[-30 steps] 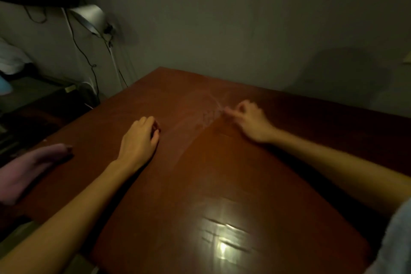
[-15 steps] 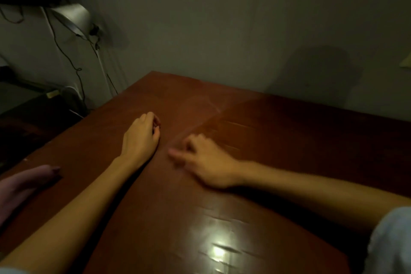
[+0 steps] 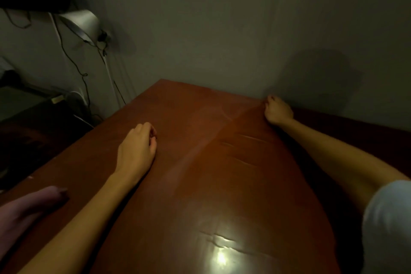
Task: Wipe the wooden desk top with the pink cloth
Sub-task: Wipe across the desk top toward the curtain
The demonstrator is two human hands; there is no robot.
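The wooden desk top (image 3: 200,207) is reddish brown and fills the middle of the view. A thin clear film (image 3: 255,162) lies glossy and wrinkled over its right part. Its edge runs diagonally from my right hand toward the near left. My right hand (image 3: 277,110) is at the desk's back edge against the wall, fingers curled, pinching the film's corner. My left hand (image 3: 138,147) rests on the bare wood left of the film edge, fingers loosely curled, holding nothing. The pink cloth (image 3: 24,209) lies bunched at the near left edge, apart from both hands.
A grey wall (image 3: 244,29) stands right behind the desk. A metal lamp shade (image 3: 81,24) with dangling cables hangs at the upper left. Dark furniture (image 3: 33,122) sits low beside the desk's left edge. A light glare (image 3: 221,258) shines near the front.
My right hand swept from the middle of the desk toward my left hand, then out to the back edge by the wall, taking the film corner with it. My left hand stayed put.
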